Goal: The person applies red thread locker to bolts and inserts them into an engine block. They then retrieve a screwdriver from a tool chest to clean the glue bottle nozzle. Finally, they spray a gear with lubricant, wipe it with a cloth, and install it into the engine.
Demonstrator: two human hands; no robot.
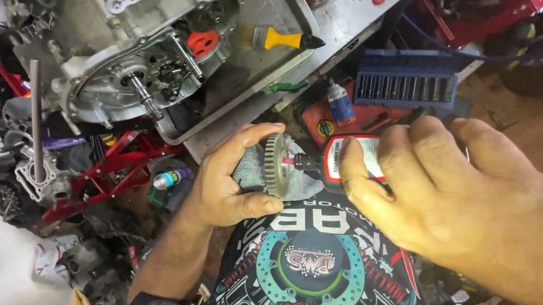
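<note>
Left hand (pixel 227 188) with fingers curled closed around a toothed gear (pixel 275 164) and grey rag (pixel 253 171), right hand (pixel 455 192) gripping a small bottle (pixel 351 157) whose black nozzle meets the gear's centre, below the engine case (pixel 127 56) in its metal tray (pixel 281 59).

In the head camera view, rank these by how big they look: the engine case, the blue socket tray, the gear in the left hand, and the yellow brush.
1. Engine case
2. Blue socket tray
3. Yellow brush and gear: look alike; the gear sits nearer the camera, so unsure.
</note>
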